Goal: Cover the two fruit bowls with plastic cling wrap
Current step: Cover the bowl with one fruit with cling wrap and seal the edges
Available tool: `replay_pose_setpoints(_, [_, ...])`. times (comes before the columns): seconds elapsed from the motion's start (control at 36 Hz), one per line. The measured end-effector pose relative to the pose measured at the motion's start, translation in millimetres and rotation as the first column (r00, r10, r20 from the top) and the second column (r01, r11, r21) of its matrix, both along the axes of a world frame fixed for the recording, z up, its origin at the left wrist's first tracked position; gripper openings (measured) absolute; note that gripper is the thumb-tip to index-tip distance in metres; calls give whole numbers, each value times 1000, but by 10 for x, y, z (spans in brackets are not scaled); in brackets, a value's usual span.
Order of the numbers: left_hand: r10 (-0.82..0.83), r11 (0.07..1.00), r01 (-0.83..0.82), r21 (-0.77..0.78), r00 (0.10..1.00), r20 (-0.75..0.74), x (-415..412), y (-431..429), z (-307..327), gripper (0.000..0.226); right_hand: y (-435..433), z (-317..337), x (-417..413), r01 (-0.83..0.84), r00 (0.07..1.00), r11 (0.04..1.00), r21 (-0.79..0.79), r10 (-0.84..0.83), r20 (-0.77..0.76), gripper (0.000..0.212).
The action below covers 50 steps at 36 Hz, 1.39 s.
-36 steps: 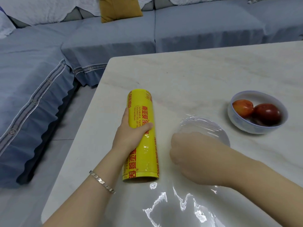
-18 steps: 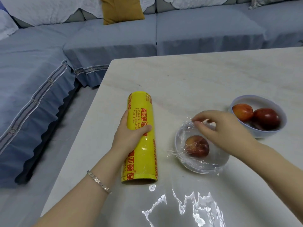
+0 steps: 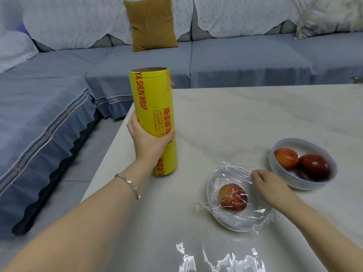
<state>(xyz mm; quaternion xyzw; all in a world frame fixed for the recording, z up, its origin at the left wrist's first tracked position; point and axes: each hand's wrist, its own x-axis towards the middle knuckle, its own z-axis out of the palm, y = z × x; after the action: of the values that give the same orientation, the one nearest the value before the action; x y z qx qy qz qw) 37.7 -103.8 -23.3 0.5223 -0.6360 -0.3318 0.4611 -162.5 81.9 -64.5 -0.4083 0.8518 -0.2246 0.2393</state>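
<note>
Head view: the left hand (image 3: 149, 142) grips the roll (image 3: 155, 103), upright at mid-frame; the uncovered bowl (image 3: 302, 145) lies lower right of it, nearer the right hand (image 3: 273, 188), which touches the wrapped bowl (image 3: 211, 186) at its rim, whether pinching I cannot tell.

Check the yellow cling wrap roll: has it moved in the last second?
Yes. The cling wrap roll lay flat on the table; the left hand now holds it upright, lower end by the table's left edge.
</note>
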Motion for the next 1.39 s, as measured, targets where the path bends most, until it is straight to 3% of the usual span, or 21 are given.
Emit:
replay_pose_setpoints(0.19, [14,994,-17,-112,1000,-24,-106,21,-132,105,30,21,41,24,1000,1000,-20,-24,-3,41])
replay_pose_setpoints(0.33, [75,995,-78,-57,995,-59,6,41,-206,110,44,16,45,37,999,998,-49,-36,16,42])
replay_pose_setpoints(0.47, [-14,999,15,-40,1000,22,100,90,-183,111,80,6,85,92,995,992,-86,-88,55,41])
replay_pose_setpoints(0.58, [-34,996,29,80,998,61,83,215,-177,111,184,-6,184,183,974,976,-119,-164,154,40])
replay_pose_setpoints(0.67, [-11,968,-8,250,997,75,61,412,-207,108,282,-26,334,259,912,961,-100,-209,352,26])
replay_pose_setpoints(0.75, [38,902,-78,425,994,103,28,607,-237,96,391,-35,485,314,830,946,-78,-234,506,20])
replay_pose_setpoints(0.81, [2,892,-59,449,992,126,13,730,-268,78,449,-42,539,351,759,935,-56,-249,602,18])
replay_pose_setpoints(0.92, [-281,921,242,306,955,91,-21,822,-290,48,519,-20,546,331,697,943,17,-257,669,25])
replay_pose_setpoints(1.0, [-593,792,522,318,782,191,-96,759,-208,43,508,7,480,239,781,969,65,-232,580,44])
replay_pose_setpoints(1.06, [-709,702,584,408,625,325,-157,701,-158,44,456,61,426,139,899,990,26,-137,415,53])
replay_pose_setpoints(1.11, [-720,691,568,447,488,493,-210,660,-110,39,366,135,374,26,977,996,-81,-8,211,52])
replay_pose_setpoints(1.19, [-644,729,558,396,365,672,-229,628,-45,29,116,216,297,-189,982,957,-220,187,-30,41])
replay_pose_setpoints(1.28, [-627,744,551,377,382,679,-186,613,-7,20,-193,264,243,-402,912,903,-152,381,-154,29])
replay_pose_setpoints(1.39, [-652,759,522,390,605,457,-77,627,65,14,-461,306,254,-592,806,806,-16,591,-38,27])
